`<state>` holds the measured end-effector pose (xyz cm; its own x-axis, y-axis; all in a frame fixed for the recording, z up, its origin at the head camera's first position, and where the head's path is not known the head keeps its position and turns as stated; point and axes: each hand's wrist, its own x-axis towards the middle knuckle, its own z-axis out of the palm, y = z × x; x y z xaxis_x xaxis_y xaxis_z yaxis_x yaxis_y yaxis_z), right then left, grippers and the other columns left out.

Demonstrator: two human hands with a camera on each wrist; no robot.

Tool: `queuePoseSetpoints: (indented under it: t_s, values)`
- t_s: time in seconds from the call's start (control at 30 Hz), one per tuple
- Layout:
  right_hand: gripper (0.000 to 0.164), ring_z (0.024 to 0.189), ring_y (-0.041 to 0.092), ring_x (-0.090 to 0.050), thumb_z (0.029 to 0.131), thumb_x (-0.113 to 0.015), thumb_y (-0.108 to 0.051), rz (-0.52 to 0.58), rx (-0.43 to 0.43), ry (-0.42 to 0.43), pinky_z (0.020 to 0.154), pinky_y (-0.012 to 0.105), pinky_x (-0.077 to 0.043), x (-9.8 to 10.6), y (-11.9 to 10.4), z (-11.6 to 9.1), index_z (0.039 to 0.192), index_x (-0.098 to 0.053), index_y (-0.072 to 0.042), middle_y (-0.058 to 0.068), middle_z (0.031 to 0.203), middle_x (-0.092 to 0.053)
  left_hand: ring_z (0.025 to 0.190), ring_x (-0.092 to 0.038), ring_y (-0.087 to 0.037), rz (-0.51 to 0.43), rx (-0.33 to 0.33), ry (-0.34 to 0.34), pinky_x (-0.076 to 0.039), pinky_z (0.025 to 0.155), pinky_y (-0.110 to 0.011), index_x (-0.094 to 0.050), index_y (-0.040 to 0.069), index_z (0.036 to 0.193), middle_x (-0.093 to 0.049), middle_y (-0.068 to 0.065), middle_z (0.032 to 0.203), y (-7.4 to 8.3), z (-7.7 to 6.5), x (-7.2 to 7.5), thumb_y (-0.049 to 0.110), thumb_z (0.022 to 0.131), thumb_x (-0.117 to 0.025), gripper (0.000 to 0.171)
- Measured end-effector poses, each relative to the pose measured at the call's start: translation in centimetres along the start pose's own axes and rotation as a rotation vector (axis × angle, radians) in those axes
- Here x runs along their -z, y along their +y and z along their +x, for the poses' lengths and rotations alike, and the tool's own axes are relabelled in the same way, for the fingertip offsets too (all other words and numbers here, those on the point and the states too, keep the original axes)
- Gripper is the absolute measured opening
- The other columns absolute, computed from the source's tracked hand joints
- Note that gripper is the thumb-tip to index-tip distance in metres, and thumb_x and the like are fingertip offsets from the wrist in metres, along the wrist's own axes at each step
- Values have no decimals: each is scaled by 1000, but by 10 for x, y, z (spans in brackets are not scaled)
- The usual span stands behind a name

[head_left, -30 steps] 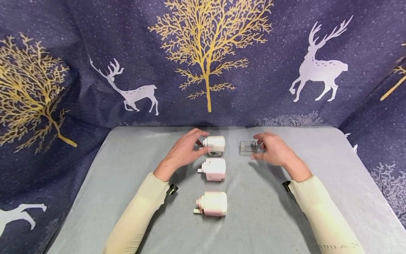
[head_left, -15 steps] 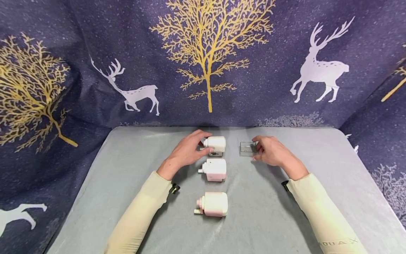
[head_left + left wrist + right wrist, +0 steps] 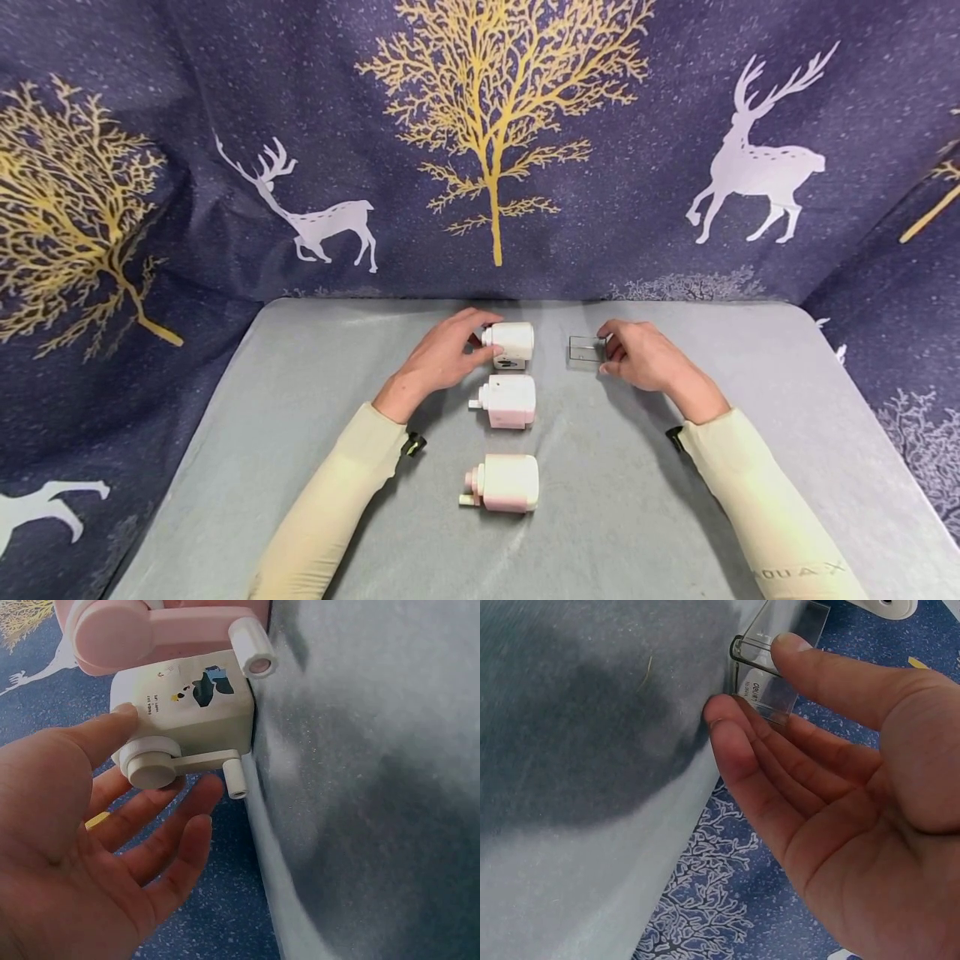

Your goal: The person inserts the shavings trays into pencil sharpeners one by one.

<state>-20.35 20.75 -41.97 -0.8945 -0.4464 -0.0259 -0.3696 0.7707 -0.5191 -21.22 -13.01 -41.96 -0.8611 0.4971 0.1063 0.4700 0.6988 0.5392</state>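
Note:
At the far side of the table stands a white hand-crank pencil sharpener (image 3: 514,340), with a dark printed picture on its side. My left hand (image 3: 442,354) holds it at the crank end; in the left wrist view the thumb presses one side of the white sharpener (image 3: 199,694) and the fingers curve past its crank. To its right sits a small clear plastic drawer (image 3: 587,348). My right hand (image 3: 641,356) pinches that drawer by its right end; in the right wrist view the thumb lies on the rim of the clear drawer (image 3: 769,686), fingers partly behind it.
Two pinkish-white crank sharpeners stand nearer on the grey table (image 3: 637,517): one sharpener (image 3: 512,402) just in front of the white one, another sharpener (image 3: 510,483) farther forward. A dark blue cloth (image 3: 600,183) with trees and deer hangs behind the table's back edge.
My right hand has closed from a wide spread onto the clear drawer's right end. My left hand has moved slightly right, its grip settling on the white pencil sharpener.

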Motion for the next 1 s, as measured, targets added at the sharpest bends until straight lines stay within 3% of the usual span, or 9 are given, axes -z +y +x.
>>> queuePoseSetpoints:
  t_s: [0.43, 1.0]
  values:
    - [51, 78, 14, -68, 79, -83, -5, -11, 25, 3, 80, 41, -57, -1, -2, 0, 122, -59, 6, 13, 93, -73, 99, -64, -12, -52, 25, 17, -51, 88, -35, -55, 28, 141, -56, 8, 136, -4, -1, -4, 41, 95, -67, 49]
    - [52, 79, 14, -69, 77, -85, -7, 5, 46, -7, 80, 41, -57, -7, -13, 9, 122, -61, 3, 11, 92, -74, 101, -64, -12, -52, 25, 15, -51, 89, -34, -55, 29, 141, -57, 8, 136, -4, -1, -4, 40, 96, -66, 48]
